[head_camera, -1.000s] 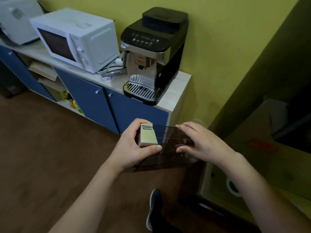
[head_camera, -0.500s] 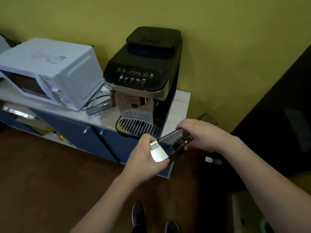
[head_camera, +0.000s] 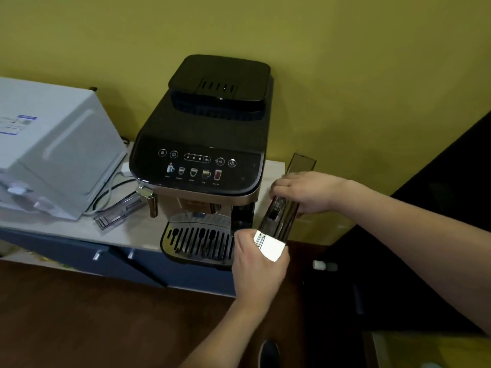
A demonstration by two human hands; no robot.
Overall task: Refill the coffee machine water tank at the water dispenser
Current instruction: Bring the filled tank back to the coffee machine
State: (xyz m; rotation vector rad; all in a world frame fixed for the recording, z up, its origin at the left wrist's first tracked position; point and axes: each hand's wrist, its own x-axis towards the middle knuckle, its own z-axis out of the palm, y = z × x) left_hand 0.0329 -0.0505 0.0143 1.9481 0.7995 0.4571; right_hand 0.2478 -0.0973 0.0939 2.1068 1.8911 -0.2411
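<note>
The black coffee machine [head_camera: 210, 144] stands on a pale counter [head_camera: 79, 229] against the yellow wall. Both my hands hold its smoked, see-through water tank [head_camera: 279, 219], a long narrow box with a silver front plate [head_camera: 269, 247]. The tank lies just off the machine's right side, front plate toward me and far end [head_camera: 301, 163] near the wall. My left hand [head_camera: 255, 264] grips the silver front end. My right hand [head_camera: 305, 192] lies over the tank's top, further back. Whether the tank holds water cannot be told.
A white microwave [head_camera: 50, 155] sits left of the machine, with cables and a clear plastic tray [head_camera: 117, 213] between them. Blue cabinet doors [head_camera: 87, 258] run under the counter. Dark furniture [head_camera: 425, 235] stands at the right, brown floor below.
I have stepped closer to the machine. The tank has risen from waist height in front of the cabinet to the machine's right side, lengthwise toward the wall, still in both hands.
</note>
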